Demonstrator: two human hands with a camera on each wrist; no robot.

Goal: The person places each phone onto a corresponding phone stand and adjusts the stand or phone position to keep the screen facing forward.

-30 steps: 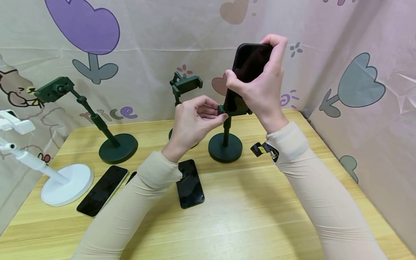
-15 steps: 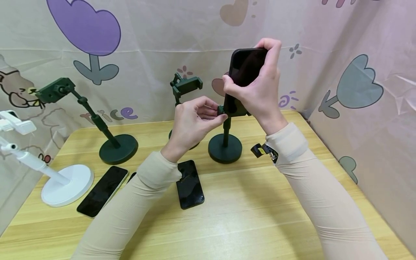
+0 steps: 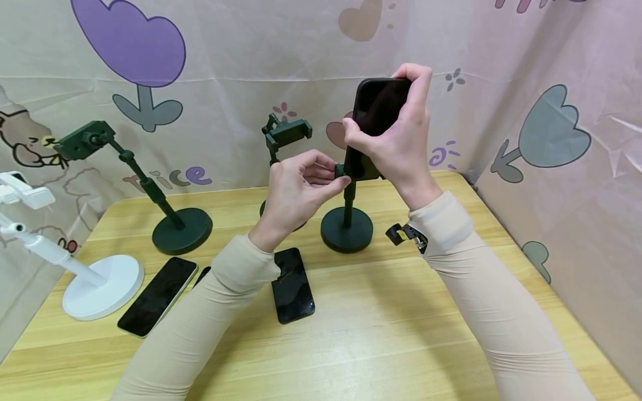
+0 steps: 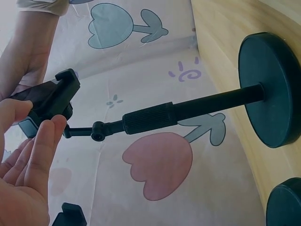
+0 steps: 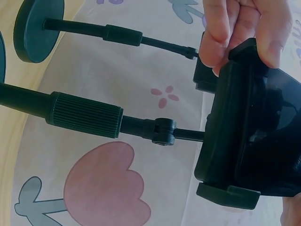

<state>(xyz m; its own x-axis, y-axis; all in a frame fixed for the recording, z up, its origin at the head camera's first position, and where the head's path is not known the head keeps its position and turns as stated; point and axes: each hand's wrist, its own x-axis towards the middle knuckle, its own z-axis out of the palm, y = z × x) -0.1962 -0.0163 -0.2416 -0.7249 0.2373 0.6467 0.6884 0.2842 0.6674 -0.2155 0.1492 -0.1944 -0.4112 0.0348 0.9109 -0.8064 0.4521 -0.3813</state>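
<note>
A black smartphone [image 3: 377,106] stands nearly upright in the clamp of a dark green phone stand [image 3: 347,229]. My right hand [image 3: 405,133] grips the phone across its width, thumb on the left edge and fingers at the top right. With thumb and fingertips, my left hand [image 3: 301,186] pinches the left end of the clamp. In the right wrist view the clamp [image 5: 221,125] lies along the phone's lower edge, its hooked ends at both sides. The left wrist view shows the left fingers [image 4: 42,155] beside the clamp [image 4: 68,96].
A second green stand [image 3: 286,132] rises behind the left hand, partly hidden. Another green stand [image 3: 183,230] and a white one [image 3: 104,285] are at the left. Two phones, one pale-edged [image 3: 157,296] and one black [image 3: 293,287], lie on the wooden table [image 3: 381,340].
The right hand and the phone have come down a little and slightly left, lower into the clamp. The left hand keeps its pinch on the clamp end.
</note>
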